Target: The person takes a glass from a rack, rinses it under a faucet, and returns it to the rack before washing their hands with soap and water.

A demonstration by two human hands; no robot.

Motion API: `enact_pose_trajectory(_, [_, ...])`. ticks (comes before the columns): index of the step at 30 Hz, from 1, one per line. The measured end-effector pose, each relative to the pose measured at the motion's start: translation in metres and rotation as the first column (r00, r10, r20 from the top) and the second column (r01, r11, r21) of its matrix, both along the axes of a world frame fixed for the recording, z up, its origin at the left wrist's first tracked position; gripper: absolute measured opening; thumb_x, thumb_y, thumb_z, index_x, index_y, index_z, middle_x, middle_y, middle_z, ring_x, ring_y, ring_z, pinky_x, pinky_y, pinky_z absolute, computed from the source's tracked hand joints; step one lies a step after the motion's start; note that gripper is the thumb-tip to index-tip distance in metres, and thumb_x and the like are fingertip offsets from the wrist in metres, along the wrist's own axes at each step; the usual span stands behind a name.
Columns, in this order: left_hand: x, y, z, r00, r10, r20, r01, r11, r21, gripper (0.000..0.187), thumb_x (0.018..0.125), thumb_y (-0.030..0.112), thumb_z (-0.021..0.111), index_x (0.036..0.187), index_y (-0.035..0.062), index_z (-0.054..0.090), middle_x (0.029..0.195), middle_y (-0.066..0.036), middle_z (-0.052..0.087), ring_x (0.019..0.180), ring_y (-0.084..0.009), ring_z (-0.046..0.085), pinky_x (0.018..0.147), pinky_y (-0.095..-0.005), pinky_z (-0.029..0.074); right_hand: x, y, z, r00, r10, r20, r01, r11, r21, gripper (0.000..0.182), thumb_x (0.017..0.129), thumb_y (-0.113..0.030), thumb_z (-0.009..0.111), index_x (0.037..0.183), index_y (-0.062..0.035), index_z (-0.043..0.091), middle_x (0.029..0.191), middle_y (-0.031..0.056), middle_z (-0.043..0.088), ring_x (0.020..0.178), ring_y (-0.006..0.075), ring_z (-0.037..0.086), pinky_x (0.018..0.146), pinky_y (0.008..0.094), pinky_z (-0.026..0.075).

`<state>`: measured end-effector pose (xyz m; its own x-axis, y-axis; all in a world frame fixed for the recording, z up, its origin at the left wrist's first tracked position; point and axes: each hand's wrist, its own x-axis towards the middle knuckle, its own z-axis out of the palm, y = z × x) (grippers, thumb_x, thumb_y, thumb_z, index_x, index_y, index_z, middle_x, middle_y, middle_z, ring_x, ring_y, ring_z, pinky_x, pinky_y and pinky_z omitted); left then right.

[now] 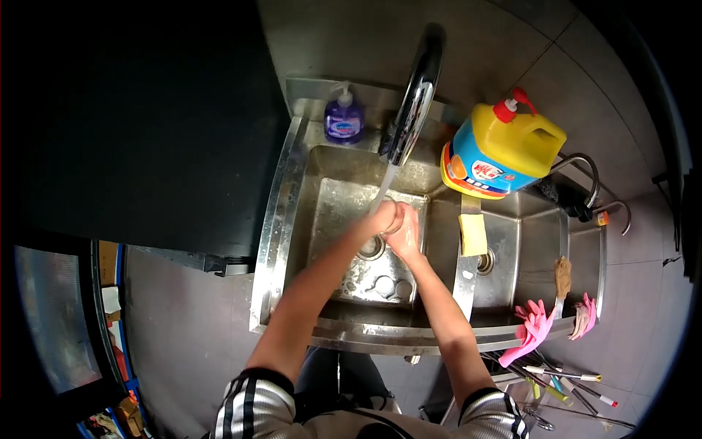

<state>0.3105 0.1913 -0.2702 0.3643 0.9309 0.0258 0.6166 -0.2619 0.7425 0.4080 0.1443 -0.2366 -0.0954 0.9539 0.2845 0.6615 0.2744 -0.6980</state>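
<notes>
The left hand (386, 218) and the right hand (406, 235) touch each other over the left sink (333, 205). The left hand bends toward the right hand, and its fingers look curled. The right hand looks wet. The fingers are bunched close, so I cannot tell how wide apart they are or if something small is tucked between them.

Water (385, 184) runs down from the shiny tap (414, 117) and meets the left hand. It falls on the far side of the fingers, and I cannot tell just which part it hits. The drain (371, 249) is lower down, below the hands.

A purple soap bottle (344, 121) stands behind the sink, well apart from the fingers. A big yellow jug (504, 150) stands to the right. A yellow cloth (474, 234) lies on the strip between two sinks, near the right hand.
</notes>
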Motion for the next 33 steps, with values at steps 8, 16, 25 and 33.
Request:
enact_pose_trajectory(8, [-0.018,-0.012,0.073,0.935,0.216,0.28,-0.177,0.972,-0.155,0.013,0.073,0.009,0.053,0.074,-0.0026,0.059,0.077,-0.018,0.061,0.068,-0.0224,0.059,0.058,-0.0313,0.045,-0.011,-0.004,0.023,0.948,-0.164,-0.273,0.125,0.98,-0.156,0.066,0.049,-0.007,0.072,0.107,-0.003,0.04,0.097,0.0157,0.05,0.094,0.0296,0.049,0.083,0.0367,0.039])
enact_pose_trajectory(16, [-0.058,-0.051,0.019,0.132,0.781,0.61,0.171,0.589,-0.79,0.046,0.08,0.045,0.047,0.106,0.0073,0.055,0.106,-0.008,0.057,0.093,-0.0178,0.054,0.077,-0.0339,0.044,-0.034,-0.013,0.014,0.895,-0.043,-0.443,-0.055,0.977,-0.206,0.063,0.053,-0.009,0.072,0.106,-0.0021,0.038,0.098,0.0088,0.048,0.089,0.0181,0.05,0.08,0.0313,0.041])
enact_pose_trajectory(25, [-0.052,-0.054,-0.027,-0.375,0.697,0.611,0.442,0.714,-0.544,0.038,0.086,0.036,0.036,0.096,0.0061,0.056,0.093,-0.008,0.059,0.086,-0.0235,0.056,0.078,-0.039,0.044,-0.014,-0.016,0.061,0.95,0.311,0.011,-0.31,0.949,-0.049,0.064,0.059,-0.01,0.066,0.117,-0.007,0.039,0.121,0.0167,0.039,0.119,0.0348,0.028,0.098,0.0458,0.022])
enact_pose_trajectory(33, [-0.033,-0.044,-0.01,-0.433,0.693,0.577,0.221,0.702,-0.677,0.021,0.083,0.027,0.047,0.084,0.008,0.056,0.082,-0.008,0.059,0.077,-0.0191,0.055,0.072,-0.0326,0.045,-0.066,0.016,-0.031,0.876,0.23,0.425,-0.172,0.97,-0.17,0.02,0.073,-0.007,0.051,0.089,0.0042,0.055,0.076,0.0203,0.057,0.066,0.0318,0.057,0.059,0.0362,0.047])
